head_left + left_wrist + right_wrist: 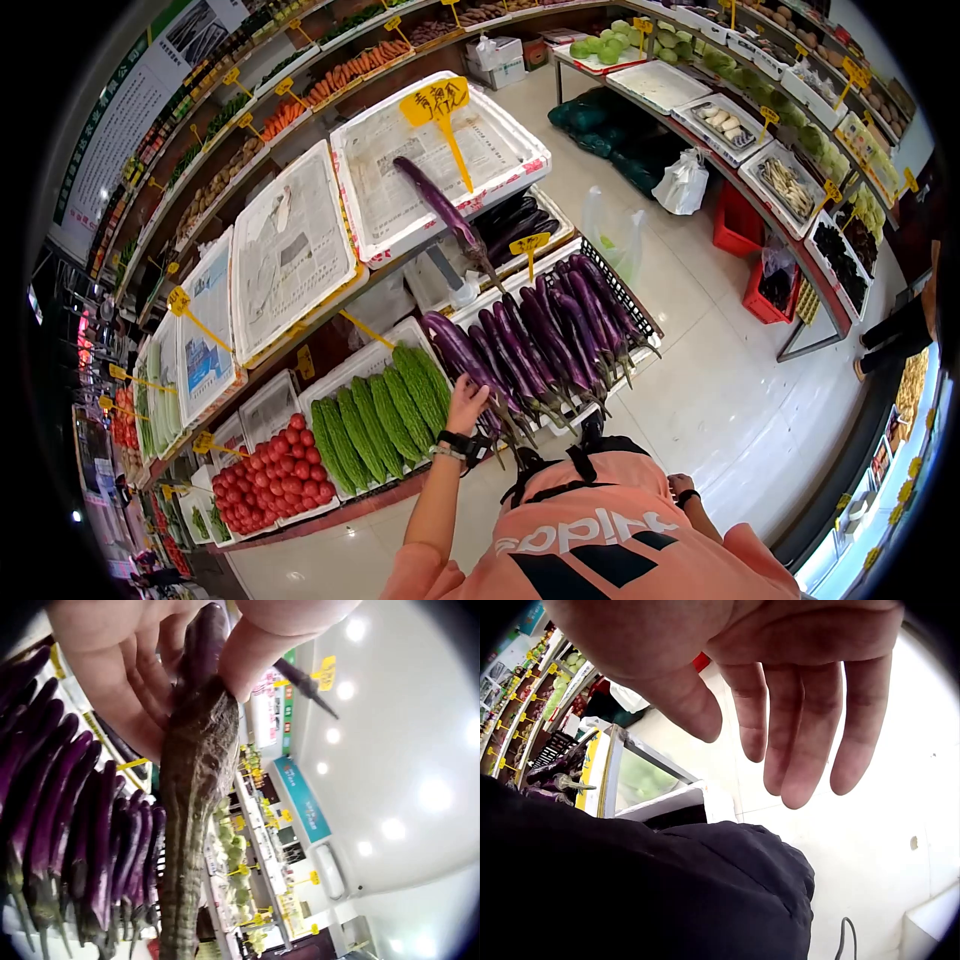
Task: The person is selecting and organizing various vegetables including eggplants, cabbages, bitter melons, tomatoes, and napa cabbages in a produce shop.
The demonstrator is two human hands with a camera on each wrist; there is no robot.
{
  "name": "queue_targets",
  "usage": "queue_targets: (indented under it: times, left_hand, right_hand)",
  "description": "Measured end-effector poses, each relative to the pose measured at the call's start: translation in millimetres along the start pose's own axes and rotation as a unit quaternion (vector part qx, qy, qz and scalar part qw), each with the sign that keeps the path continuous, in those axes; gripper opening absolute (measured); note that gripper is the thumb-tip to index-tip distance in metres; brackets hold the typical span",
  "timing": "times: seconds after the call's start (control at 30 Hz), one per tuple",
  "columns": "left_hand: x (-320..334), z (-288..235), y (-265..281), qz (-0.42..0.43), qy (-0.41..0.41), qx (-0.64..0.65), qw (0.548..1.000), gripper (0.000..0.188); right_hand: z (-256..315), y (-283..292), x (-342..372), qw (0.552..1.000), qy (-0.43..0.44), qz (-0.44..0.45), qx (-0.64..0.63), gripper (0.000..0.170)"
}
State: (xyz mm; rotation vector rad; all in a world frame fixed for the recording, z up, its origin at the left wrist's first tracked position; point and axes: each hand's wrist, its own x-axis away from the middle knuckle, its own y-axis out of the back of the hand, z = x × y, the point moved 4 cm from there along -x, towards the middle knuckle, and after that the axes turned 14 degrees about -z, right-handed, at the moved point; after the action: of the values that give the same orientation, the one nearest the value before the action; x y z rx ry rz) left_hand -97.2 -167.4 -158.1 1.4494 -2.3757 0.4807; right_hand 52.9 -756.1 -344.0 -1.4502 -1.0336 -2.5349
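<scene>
At the left end of a row of purple eggplants (540, 340), my left hand (467, 403) grips an eggplant (199, 742) near its stem end. In the left wrist view, thumb and fingers sit on either side of it, with the brownish cap and stem toward the camera. More eggplants (90, 832) lie side by side next to it. My right hand (780, 682) hangs by my side with loose, slightly bent fingers and holds nothing. A single long eggplant (440, 215) slants over the front edge of the upper foam tray (500, 130).
Left of the eggplants are green bitter melons (385, 410) and red tomatoes (275, 480) in trays. A yellow price sign (437, 105) stands in the upper tray, and a smaller price sign (530, 244) rises behind the eggplants. Tiled floor (690, 340) runs along the right.
</scene>
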Motion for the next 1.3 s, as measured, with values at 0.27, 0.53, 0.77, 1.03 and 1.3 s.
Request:
queue_targets:
  times: [0.27,0.53,0.77,1.03,1.3]
  left_hand:
    - [-75,104,-21,-0.077,0.103,-0.091,0.988,0.067]
    - [-96,139,-36,-0.173,0.178,-0.263,0.932,0.063]
    - [-82,94,-42,-0.108,0.082,-0.581,0.802,0.076]
    - [-121,87,-57,-0.073,-0.037,-0.57,0.818,0.065]
    - [-137,-140,-98,0.028,0.013,0.229,0.973,0.063]
  right_hand:
    - [14,20,-17,0.998,0.043,0.02,-0.034,0.025]
    - [-34,71,-19,0.998,-0.004,-0.012,-0.057,0.028]
    - [-81,75,19,0.998,-0.055,-0.009,-0.008,0.03]
    - [-64,91,11,0.997,-0.069,-0.005,-0.024,0.031]
    - [-18,61,4,1.0,0.001,-0.014,-0.018,0.032]
